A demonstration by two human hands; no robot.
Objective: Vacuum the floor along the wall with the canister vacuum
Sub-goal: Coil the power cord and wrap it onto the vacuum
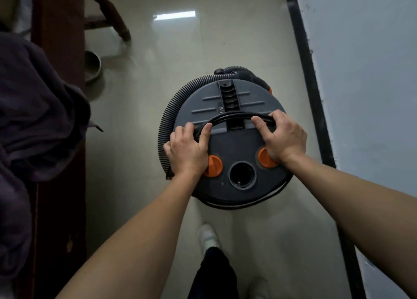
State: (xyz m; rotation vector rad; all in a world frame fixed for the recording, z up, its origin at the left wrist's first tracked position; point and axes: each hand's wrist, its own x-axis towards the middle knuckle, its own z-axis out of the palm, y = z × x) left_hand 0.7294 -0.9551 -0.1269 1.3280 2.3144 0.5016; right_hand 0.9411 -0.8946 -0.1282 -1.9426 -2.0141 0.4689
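Preparation step judged in hand; no vacuuming yet. Found standing on pale glossy tiled floor (180, 50), near black skirting of white wall (372, 73) at right: round dark-grey plastic canister vacuum (234, 145), ribbed black hose (168, 113) wound round its left side. Clasped across lid at 2 points: coiled black power cord (232, 116), left hand (187, 151) and right hand (282, 138) each curled over it, palms down, arms reaching forward and down. Next, likely: lift cord clear, uncoil, free hose without snagging orange knobs (214, 165).
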